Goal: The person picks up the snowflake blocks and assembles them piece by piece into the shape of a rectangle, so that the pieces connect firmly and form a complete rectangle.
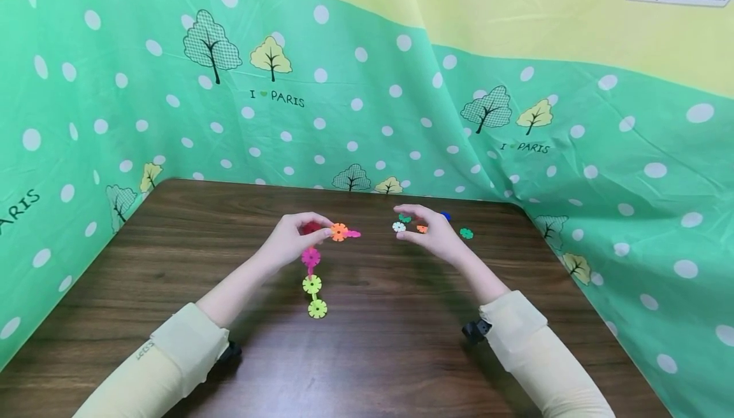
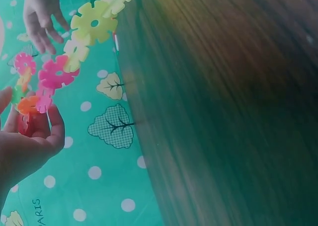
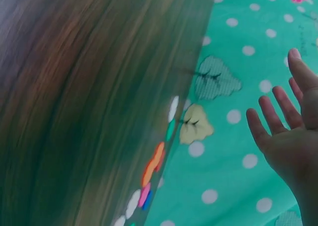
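My left hand (image 1: 287, 239) pinches a chain of slotted, flower-shaped plastic discs, raised above the table. From the grip, pink discs (image 1: 311, 257) and yellow-green discs (image 1: 317, 308) hang down. An orange disc (image 1: 339, 232) and an edge-on pink one point toward the right hand. A green piece (image 2: 18, 95) and a red disc (image 2: 23, 124) appear near the fingers in the left wrist view, partly covered. The right hand (image 1: 432, 233) has its fingers spread, with nothing held. Beyond it are loose discs, among them a white disc (image 1: 399, 227) and an orange disc (image 1: 422, 229).
More loose discs lie at the back right, including a green disc (image 1: 466, 233) and a blue disc (image 1: 445, 216) partly behind the right hand. The dark wooden table (image 1: 378, 341) ends at a green dotted cloth (image 1: 355, 118) along its back and sides.
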{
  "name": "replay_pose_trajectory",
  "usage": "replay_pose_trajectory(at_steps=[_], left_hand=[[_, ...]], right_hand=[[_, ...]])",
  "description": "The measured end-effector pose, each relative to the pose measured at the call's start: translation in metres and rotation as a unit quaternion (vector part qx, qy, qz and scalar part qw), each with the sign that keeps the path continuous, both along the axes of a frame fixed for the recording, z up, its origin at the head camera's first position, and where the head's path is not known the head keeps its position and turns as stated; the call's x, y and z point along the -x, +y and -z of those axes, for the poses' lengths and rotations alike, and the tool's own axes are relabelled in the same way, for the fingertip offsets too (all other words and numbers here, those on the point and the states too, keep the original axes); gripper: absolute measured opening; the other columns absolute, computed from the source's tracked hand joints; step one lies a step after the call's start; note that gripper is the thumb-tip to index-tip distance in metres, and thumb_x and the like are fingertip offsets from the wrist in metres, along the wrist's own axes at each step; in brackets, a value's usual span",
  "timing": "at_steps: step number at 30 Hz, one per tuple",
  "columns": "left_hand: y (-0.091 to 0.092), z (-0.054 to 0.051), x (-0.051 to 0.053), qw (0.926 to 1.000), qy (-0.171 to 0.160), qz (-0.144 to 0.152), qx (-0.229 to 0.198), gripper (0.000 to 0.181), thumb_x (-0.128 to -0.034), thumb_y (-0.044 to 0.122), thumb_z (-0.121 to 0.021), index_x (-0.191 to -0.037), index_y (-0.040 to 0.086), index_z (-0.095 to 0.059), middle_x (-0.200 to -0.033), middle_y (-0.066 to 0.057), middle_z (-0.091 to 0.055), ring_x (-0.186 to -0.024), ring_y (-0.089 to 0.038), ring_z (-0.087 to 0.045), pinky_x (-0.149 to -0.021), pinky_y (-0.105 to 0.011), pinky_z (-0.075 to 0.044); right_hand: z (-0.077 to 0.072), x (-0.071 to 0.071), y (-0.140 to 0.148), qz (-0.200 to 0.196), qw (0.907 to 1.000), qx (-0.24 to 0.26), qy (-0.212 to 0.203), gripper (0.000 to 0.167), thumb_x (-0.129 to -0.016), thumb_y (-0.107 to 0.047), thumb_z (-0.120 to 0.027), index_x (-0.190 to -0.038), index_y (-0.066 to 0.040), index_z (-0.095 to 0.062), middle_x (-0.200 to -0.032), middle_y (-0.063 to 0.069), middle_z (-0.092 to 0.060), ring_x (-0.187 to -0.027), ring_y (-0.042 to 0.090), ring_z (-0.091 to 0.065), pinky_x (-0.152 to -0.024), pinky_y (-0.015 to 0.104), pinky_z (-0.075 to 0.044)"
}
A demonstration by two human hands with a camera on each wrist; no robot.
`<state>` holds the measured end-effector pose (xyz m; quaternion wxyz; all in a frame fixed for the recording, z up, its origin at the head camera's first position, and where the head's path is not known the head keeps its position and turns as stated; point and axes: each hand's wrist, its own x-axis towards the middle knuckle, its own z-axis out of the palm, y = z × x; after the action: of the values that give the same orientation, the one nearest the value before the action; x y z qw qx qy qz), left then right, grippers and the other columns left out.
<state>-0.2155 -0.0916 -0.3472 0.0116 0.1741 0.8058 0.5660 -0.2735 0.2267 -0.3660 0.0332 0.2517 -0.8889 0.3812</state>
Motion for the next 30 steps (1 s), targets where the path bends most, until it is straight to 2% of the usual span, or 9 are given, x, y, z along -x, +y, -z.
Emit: replay_pose_trajectory(at_steps=[2, 6, 9, 15, 22, 25, 30], left_hand=[[-0.003, 0.005, 0.004, 1.0000, -0.003, 0.000, -0.003, 0.022, -0.0872, 0.013, -0.068, -0.107, 0.003, -0.068, -0.080, -0.010, -0.065, -0.070, -0.018, -0.060, -0.057, -0.030, -0.047], [-0.007, 0.022, 0.017, 0.9999, -0.009, -0.007, -0.008, 0.022, -0.0864, 0.019, -0.070, -0.106, 0.009, -0.069, -0.079, -0.007, -0.065, -0.071, -0.019, -0.060, -0.055, -0.028, -0.046], [-0.007, 0.028, 0.020, 0.9998, -0.014, -0.009, -0.011, 0.022, -0.0875, 0.019, -0.068, -0.108, 0.011, -0.068, -0.082, -0.006, -0.064, -0.071, -0.019, -0.060, -0.056, -0.027, -0.047], [-0.005, 0.031, 0.022, 0.9997, -0.020, -0.007, -0.011, 0.023, -0.0910, 0.017, -0.062, -0.113, 0.012, -0.064, -0.088, -0.009, -0.061, -0.073, -0.023, -0.058, -0.062, -0.029, -0.048], [-0.002, 0.032, 0.022, 0.9998, -0.019, -0.007, -0.008, 0.024, -0.0921, 0.018, -0.060, -0.114, 0.011, -0.064, -0.080, -0.007, -0.059, -0.071, -0.027, -0.055, -0.056, -0.026, -0.044], [-0.001, 0.032, 0.022, 0.9997, -0.018, -0.013, -0.002, 0.023, -0.0912, 0.020, -0.062, -0.113, 0.014, -0.065, -0.078, -0.007, -0.058, -0.069, -0.027, -0.054, -0.055, -0.027, -0.043], [-0.001, 0.034, 0.022, 0.9997, -0.009, -0.022, 0.010, 0.025, -0.0888, 0.021, -0.065, -0.113, 0.017, -0.065, -0.085, -0.005, -0.059, -0.066, -0.021, -0.047, -0.056, -0.027, -0.041]], right_hand=[[0.002, 0.004, 0.004, -0.001, 0.9998, -0.018, 0.007, 0.056, -0.079, -0.024, -0.076, -0.130, -0.015, -0.056, -0.134, -0.001, -0.054, -0.122, 0.024, -0.050, -0.102, 0.048, -0.038], [0.006, 0.011, 0.009, -0.007, 0.9982, -0.057, 0.017, 0.057, -0.080, -0.021, -0.076, -0.132, -0.016, -0.054, -0.139, 0.003, -0.050, -0.128, 0.025, -0.044, -0.103, 0.049, -0.036], [0.010, 0.018, 0.012, -0.015, 0.9968, -0.076, 0.021, 0.057, -0.081, -0.018, -0.075, -0.133, -0.015, -0.053, -0.141, 0.007, -0.048, -0.131, 0.028, -0.040, -0.105, 0.052, -0.033], [0.021, 0.031, 0.015, -0.021, 0.9935, -0.107, 0.032, 0.055, -0.082, -0.018, -0.074, -0.133, -0.012, -0.053, -0.141, 0.009, -0.048, -0.132, 0.030, -0.038, -0.106, 0.053, -0.031], [0.034, 0.042, 0.017, -0.016, 0.9920, -0.121, 0.034, 0.055, -0.081, -0.016, -0.075, -0.131, -0.010, -0.054, -0.139, 0.012, -0.049, -0.131, 0.033, -0.039, -0.105, 0.055, -0.031], [0.037, 0.046, 0.018, -0.013, 0.9909, -0.129, 0.036, 0.055, -0.080, -0.016, -0.075, -0.131, -0.008, -0.055, -0.139, 0.014, -0.050, -0.129, 0.034, -0.040, -0.104, 0.056, -0.032], [0.041, 0.054, 0.022, -0.016, 0.9895, -0.140, 0.033, 0.051, -0.079, -0.015, -0.076, -0.127, -0.007, -0.058, -0.135, 0.013, -0.053, -0.127, 0.034, -0.041, -0.104, 0.055, -0.032]])
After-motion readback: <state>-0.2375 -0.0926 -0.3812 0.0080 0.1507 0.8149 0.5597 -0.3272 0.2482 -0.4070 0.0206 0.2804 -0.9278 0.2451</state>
